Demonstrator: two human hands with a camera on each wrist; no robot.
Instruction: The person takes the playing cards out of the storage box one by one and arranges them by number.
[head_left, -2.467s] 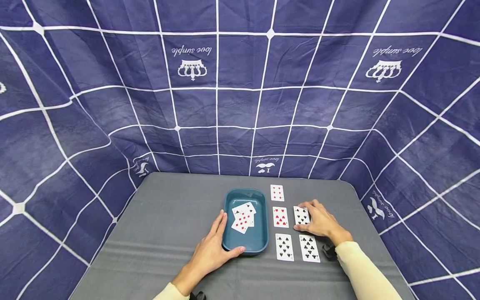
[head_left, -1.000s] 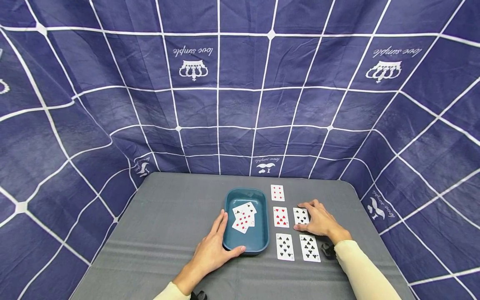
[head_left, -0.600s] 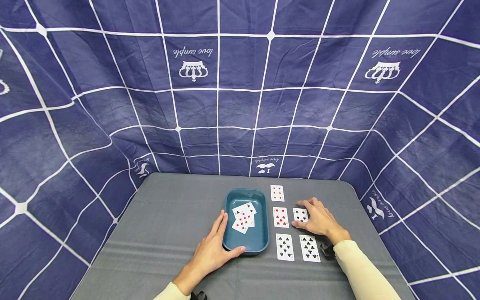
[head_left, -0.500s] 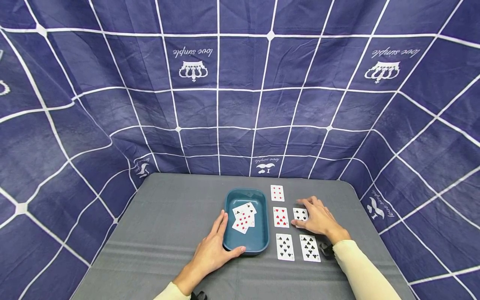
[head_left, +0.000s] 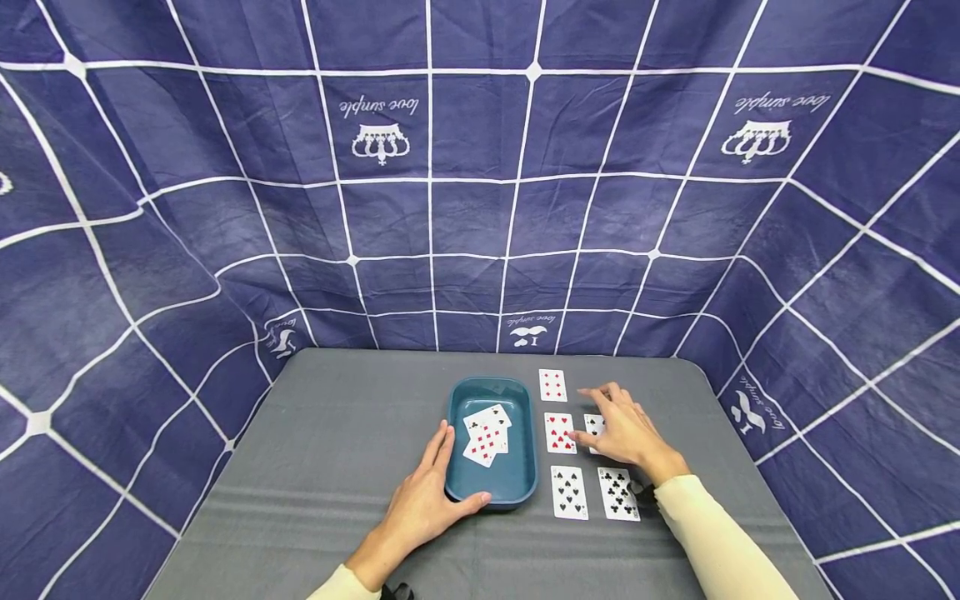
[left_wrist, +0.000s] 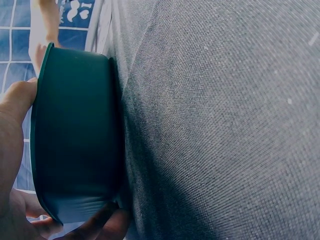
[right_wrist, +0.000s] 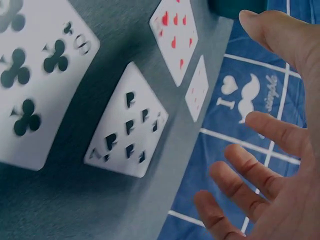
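Our left hand [head_left: 420, 500] braces the near-left corner of the tray [head_left: 504, 483], its fingers straight and relaxed against the outside wall. In the tray a few cards [head_left: 487, 437] lie overlapped, face up. To the tray's right, the tabletop [head_left: 337, 433] carries five more, apart from one another: the diamond card [head_left: 552, 386] beside its far end, the heart card [head_left: 558, 429] beside its middle, the seven of spades [head_left: 592, 423] farther out, and by its near end the other spade card [head_left: 569, 493], then the club card [head_left: 617, 490]. Our right hand [head_left: 628, 429] hangs over the seven of spades, fingers spread and holding nothing. Judging by the tidy rows, we are between cards; the next move probably calls for bringing those fingers to the tray and pinching a single card.
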